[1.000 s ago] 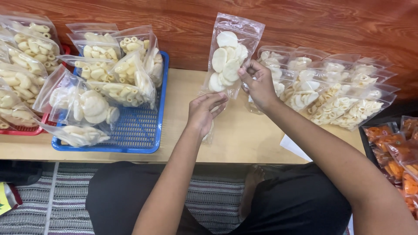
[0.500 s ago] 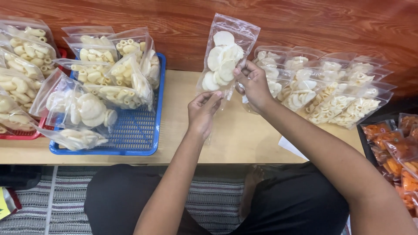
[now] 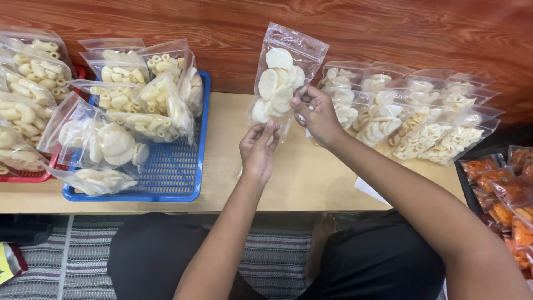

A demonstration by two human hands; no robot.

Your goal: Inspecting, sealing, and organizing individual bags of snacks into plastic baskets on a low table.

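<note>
I hold a clear plastic bag of round white crackers (image 3: 277,83) upright over the low wooden table (image 3: 311,178). My right hand (image 3: 316,114) grips the bag's right edge at mid-height. Below it, my left hand (image 3: 258,150) pinches the bag's bottom corner with the fingertips. The bag's open top points toward the wooden wall.
A blue mesh tray (image 3: 166,172) on the left holds several bags of pale crackers. A red tray (image 3: 28,175) with more bags sits at the far left. A row of filled bags (image 3: 422,116) lies on the right. Orange snack bags (image 3: 505,194) fill a dark bin at the right edge.
The bag has shifted slightly left and stands more upright. My left hand has moved from the bag's lower side to pinching its bottom corner.
</note>
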